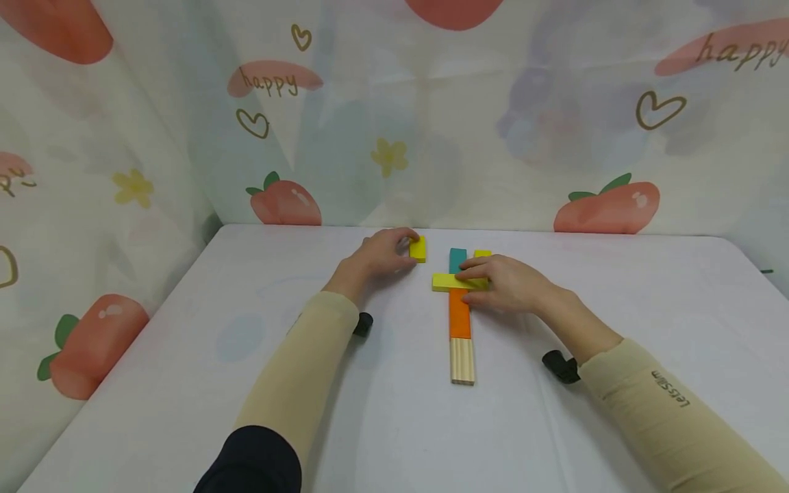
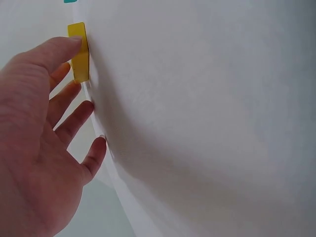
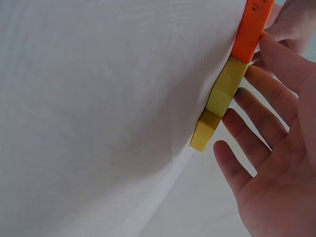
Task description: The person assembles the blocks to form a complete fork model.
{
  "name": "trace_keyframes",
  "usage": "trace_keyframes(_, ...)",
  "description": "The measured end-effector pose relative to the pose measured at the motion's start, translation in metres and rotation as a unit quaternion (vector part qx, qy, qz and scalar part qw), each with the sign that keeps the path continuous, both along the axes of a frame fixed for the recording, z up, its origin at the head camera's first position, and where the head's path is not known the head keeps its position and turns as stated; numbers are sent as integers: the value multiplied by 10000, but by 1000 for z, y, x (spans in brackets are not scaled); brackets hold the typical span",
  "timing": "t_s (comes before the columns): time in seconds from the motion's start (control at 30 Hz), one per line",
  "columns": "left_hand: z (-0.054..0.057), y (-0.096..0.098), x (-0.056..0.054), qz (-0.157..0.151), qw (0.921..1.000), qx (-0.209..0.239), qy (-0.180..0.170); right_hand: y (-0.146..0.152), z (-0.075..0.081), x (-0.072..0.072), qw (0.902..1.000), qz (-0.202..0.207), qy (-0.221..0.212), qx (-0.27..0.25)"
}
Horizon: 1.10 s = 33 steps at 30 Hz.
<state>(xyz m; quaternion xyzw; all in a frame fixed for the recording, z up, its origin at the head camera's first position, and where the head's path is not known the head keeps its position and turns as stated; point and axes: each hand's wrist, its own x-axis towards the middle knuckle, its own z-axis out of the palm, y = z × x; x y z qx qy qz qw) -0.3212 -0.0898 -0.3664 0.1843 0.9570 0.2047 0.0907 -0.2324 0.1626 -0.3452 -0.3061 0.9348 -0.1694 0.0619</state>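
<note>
In the head view, my left hand (image 1: 379, 255) pinches a small yellow block (image 1: 418, 249) between thumb and fingers near the table's back edge. The left wrist view shows the thumb on this yellow block (image 2: 79, 57), the other fingers spread. Fingers of my right hand (image 1: 511, 282) rest on a yellow-green block (image 1: 445, 282) lying crosswise, the thumb beside an orange block (image 1: 459, 316). Above the crosspiece lies a teal block (image 1: 457, 259); a second small yellow block (image 1: 483, 253) is partly hidden behind the right hand. Below the orange one sits a plain, ribbed wooden block (image 1: 462, 361).
The blocks lie on a table with a white cloth (image 1: 394, 424). A printed curtain (image 1: 431, 137) hangs behind the table and along its left side. Black wrist-worn pieces (image 1: 561, 368) hang under both forearms.
</note>
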Motion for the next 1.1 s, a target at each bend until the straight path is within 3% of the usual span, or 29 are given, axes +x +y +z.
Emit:
trace_keyframes(0.5,1,1,0,132,9999,41,-81,0,-1,-2,9998,-101,-11,174)
trace_keyframes(1.1,2,-3,2,66,9992,356,-183,-2,1,-1,9997,-125,-73,214)
